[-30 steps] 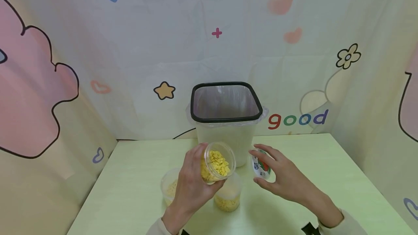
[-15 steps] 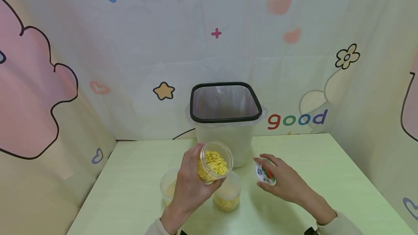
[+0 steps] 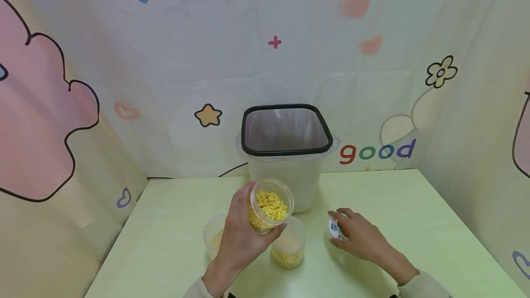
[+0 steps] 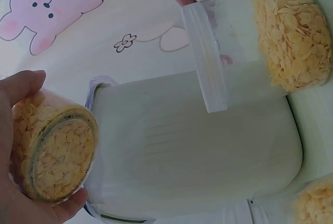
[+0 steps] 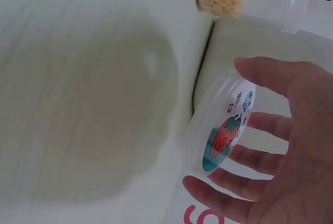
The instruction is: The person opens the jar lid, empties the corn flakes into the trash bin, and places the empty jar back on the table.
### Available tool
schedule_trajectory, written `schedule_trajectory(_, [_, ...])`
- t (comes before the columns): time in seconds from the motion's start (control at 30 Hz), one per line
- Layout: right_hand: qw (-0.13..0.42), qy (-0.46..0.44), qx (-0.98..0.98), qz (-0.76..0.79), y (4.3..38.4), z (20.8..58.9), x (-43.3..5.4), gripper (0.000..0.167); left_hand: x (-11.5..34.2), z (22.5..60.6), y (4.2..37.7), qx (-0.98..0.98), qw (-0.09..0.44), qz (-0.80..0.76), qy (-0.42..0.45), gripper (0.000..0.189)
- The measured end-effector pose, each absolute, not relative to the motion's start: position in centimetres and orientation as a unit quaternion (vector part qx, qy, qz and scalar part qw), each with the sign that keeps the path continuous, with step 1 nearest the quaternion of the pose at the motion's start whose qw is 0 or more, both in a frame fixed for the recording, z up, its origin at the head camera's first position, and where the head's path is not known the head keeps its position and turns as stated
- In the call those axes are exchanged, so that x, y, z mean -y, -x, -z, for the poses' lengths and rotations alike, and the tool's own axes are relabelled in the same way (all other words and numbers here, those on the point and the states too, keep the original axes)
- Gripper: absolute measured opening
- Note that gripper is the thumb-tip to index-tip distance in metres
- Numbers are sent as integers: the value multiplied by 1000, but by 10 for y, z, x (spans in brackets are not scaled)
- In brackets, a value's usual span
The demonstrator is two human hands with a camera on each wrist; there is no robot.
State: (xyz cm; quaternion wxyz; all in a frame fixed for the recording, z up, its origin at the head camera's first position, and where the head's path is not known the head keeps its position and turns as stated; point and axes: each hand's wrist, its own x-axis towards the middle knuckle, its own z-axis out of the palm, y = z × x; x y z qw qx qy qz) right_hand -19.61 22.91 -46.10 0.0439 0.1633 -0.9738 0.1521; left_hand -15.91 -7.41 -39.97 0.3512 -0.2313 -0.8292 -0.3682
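Note:
My left hand (image 3: pixel 239 240) grips a clear plastic jar (image 3: pixel 271 206) of yellow flakes. The jar is tilted with its uncovered mouth toward the head camera; its base faces the left wrist view. Between thumb and fingers, my right hand (image 3: pixel 361 239) holds a round white lid (image 5: pixel 221 125) with a strawberry sticker, low over the table's right half. Below the held jar stands a lidded tub of flakes (image 3: pixel 288 248). A second tub (image 3: pixel 213 236) is partly hidden behind my left hand.
A white bin (image 3: pixel 285 176) with a black rim and a plastic liner stands at the table's back, just behind the jar. The pale green table (image 3: pixel 165 233) meets a printed cloth backdrop (image 3: pixel 186 59).
My right hand has moved down and slightly right with the lid, away from the jar. My left hand and the jar have shifted slightly left.

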Motion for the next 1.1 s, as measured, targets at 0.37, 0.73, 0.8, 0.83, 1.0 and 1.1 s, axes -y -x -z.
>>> schedule_trajectory(0.37, [-17, -135, 982, -131, 199, 477, -232, 68, 78, 401, 160, 831, 354, 363, 229, 105])
schedule_trajectory(0.73, [-52, -119, 983, -126, 199, 484, -235, 68, 81, 401, 160, 834, 353, 360, 226, 106])
schedule_trajectory(0.8, [-55, -117, 984, -125, 199, 486, -236, 67, 81, 401, 160, 833, 354, 360, 226, 107])
schedule_trajectory(0.83, [-57, -117, 983, -126, 199, 486, -237, 67, 81, 401, 160, 834, 354, 359, 226, 106])
schedule_trajectory(1.0, [-63, -116, 982, -132, 198, 487, -237, 68, 82, 400, 159, 838, 350, 356, 222, 105])
schedule_trajectory(1.1, [-66, -118, 980, -146, 197, 487, -237, 70, 82, 399, 158, 838, 349, 357, 221, 103])
